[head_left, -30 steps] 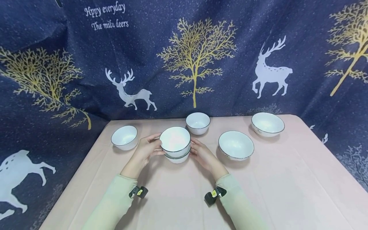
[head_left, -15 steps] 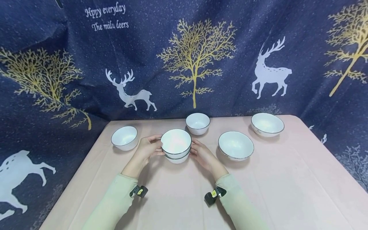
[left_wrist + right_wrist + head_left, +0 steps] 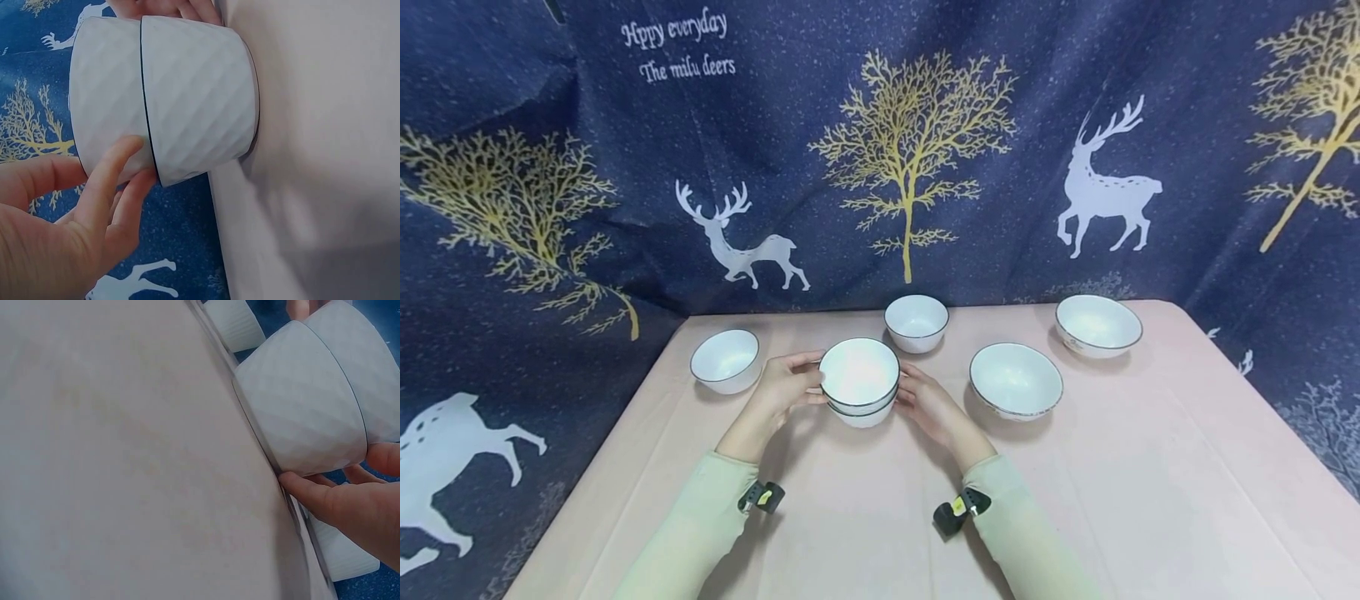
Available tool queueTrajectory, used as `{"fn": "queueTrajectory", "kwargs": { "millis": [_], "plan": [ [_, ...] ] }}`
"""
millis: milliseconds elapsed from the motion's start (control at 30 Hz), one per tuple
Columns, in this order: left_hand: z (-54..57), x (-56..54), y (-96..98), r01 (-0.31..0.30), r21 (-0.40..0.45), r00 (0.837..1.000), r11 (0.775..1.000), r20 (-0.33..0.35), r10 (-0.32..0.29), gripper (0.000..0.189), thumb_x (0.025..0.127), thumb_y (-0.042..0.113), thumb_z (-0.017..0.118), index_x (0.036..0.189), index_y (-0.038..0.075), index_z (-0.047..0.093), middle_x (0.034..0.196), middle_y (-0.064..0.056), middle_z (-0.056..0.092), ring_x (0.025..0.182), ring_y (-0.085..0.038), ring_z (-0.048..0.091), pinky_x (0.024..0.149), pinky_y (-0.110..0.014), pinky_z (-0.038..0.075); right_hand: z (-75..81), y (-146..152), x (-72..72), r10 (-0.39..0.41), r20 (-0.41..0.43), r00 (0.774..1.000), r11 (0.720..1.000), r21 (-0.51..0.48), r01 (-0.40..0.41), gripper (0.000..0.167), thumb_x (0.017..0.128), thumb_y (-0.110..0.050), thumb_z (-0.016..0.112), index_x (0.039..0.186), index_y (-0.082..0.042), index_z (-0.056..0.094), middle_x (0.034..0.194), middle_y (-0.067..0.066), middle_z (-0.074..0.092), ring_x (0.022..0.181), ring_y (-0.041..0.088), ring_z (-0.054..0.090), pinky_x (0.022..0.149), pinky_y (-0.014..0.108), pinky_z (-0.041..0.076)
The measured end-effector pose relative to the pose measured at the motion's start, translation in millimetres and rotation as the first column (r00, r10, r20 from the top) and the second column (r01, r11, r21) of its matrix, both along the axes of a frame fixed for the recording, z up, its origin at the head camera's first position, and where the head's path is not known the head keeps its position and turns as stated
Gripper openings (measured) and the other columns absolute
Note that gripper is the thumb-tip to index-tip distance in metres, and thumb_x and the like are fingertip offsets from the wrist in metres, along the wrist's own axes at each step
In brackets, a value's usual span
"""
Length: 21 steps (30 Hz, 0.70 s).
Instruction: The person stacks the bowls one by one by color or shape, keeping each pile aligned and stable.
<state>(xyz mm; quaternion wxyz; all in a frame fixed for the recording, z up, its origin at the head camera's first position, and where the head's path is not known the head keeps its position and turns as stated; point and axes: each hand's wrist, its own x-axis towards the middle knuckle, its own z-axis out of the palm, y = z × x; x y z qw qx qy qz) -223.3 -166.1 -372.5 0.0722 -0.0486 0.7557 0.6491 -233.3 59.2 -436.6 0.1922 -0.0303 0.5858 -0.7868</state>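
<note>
Two white bowls with dark rims stand stacked near the middle of the table, the upper bowl (image 3: 859, 371) sitting in the lower bowl (image 3: 862, 416). My left hand (image 3: 785, 390) grips the upper bowl from the left. In the left wrist view its fingers (image 3: 107, 172) lie on the upper bowl's faceted wall, down to the lower bowl's rim. From the right, my right hand (image 3: 928, 404) holds the stack. The right wrist view shows one of its fingers (image 3: 312, 497) low against the lower bowl and another digit near the rim.
A small bowl (image 3: 725, 360) stands to the left, another small bowl (image 3: 917, 322) behind the stack. Two larger bowls, a nearer bowl (image 3: 1016, 379) and a farther bowl (image 3: 1098, 324), are on the right. A dark blue patterned cloth (image 3: 970, 258) hangs behind the pink-covered table (image 3: 865, 533).
The upper bowl has come down slightly and shifted a little right, settling deeper into the lower bowl. Both hands stay almost in place. The other bowls have not moved.
</note>
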Motion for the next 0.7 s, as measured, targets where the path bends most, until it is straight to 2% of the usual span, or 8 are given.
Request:
{"fn": "queueTrajectory", "kwargs": {
  "millis": [700],
  "plan": [
    [-0.5, -4.7, -2.0, 0.008, -0.025, 1.000, 1.000, 0.009, -0.008, 0.043, 0.088, -0.010, 0.055, 0.130, -0.010, 0.052, 0.110, -0.021, 0.049, 0.069, -0.014, 0.065, 0.073, -0.028, 0.061, -2.7, -0.6, -2.3, -0.002, -0.004, 1.000, 1.000, -0.021, 0.002, 0.051, 0.103, -0.010, 0.032, 0.151, 0.001, 0.020, 0.152, 0.023, 0.029, 0.139, 0.038, 0.029, 0.116, 0.052, 0.028]
  ]
}}
